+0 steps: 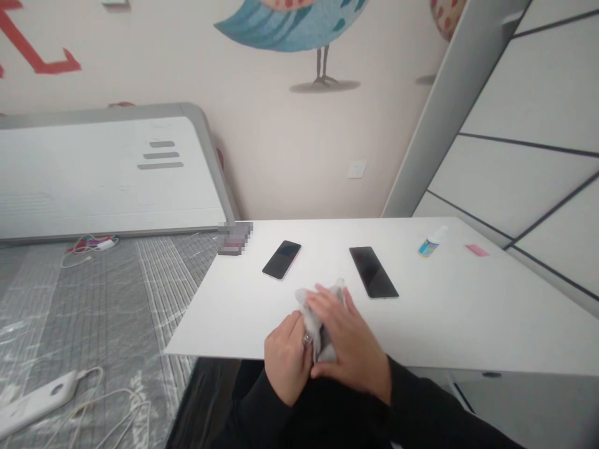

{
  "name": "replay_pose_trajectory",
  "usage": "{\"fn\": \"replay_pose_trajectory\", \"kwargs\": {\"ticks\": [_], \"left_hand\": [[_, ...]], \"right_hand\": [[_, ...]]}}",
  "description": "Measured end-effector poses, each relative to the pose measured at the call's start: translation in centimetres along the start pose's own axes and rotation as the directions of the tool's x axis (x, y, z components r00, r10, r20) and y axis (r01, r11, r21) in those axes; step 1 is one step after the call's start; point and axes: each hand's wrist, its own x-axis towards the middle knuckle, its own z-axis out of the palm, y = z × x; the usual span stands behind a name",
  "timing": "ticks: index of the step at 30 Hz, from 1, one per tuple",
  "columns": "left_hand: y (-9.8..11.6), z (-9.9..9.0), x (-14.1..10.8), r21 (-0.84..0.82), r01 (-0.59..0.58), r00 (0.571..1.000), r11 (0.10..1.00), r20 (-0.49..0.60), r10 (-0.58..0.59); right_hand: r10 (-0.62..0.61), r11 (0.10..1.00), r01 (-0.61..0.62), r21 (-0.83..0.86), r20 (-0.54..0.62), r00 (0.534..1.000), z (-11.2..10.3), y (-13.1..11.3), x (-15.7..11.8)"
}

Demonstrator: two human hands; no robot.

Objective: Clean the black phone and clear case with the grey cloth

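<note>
Both hands meet at the table's front edge around a crumpled whitish cloth (314, 324). My left hand (287, 352) is closed on something at the cloth's left side, with a ring on one finger. My right hand (349, 343) presses the cloth from the right, its fingers bent over it. Beyond my hands lie a smaller dark phone (282, 259) to the left and a larger dark device (373, 272) to the right, both flat on the white table (224, 312). What lies under the cloth is mostly hidden.
A small spray bottle (431, 242) and a pink slip (477, 250) are at the right of the table. A blurred dark box (234, 239) sits at the back left corner. Cables and a white power strip (40, 399) lie on the mat at left.
</note>
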Motion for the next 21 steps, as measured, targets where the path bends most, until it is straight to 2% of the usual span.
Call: {"fn": "replay_pose_trajectory", "kwargs": {"ticks": [3,6,8,10,12,15,19,21], "left_hand": [[1.2,-1.2,1.2,-0.138,0.029,0.999,0.990,-0.031,-0.034],[2.3,-2.1,2.3,-0.302,0.051,0.982,0.952,-0.158,-0.103],[2.7,-2.2,2.9,-0.422,0.061,0.958,0.904,-0.231,-0.173],[2.7,-1.9,3.3,-0.493,0.050,0.945,0.868,-0.257,-0.200],[2.2,-1.4,3.3,-0.485,-0.004,0.958,0.875,-0.253,-0.135],[1.2,-0.8,3.0,-0.412,-0.091,0.970,0.907,-0.244,-0.013],[0.4,-0.5,2.2,-0.382,-0.063,0.971,0.922,-0.235,-0.031],[0.4,-0.5,2.0,-0.365,-0.043,0.971,0.930,-0.235,-0.047]], "right_hand": [[0.145,0.986,-0.131,0.104,-0.132,0.981,-0.6,-0.1,0.4],[0.227,0.935,-0.157,0.319,-0.195,0.954,-0.6,-0.8,0.7],[0.298,0.856,-0.196,0.478,-0.146,0.944,-0.3,-1.2,0.8],[0.335,0.748,-0.246,0.617,-0.030,0.942,0.4,-1.3,0.9],[0.336,0.646,-0.277,0.711,0.061,0.940,1.0,-1.3,1.0],[0.347,0.563,-0.283,0.777,0.088,0.934,1.3,-1.3,1.4],[0.367,0.541,-0.270,0.796,0.066,0.928,0.3,-1.8,2.0],[0.392,0.562,-0.261,0.785,0.026,0.920,-0.5,-2.0,2.2]]}}
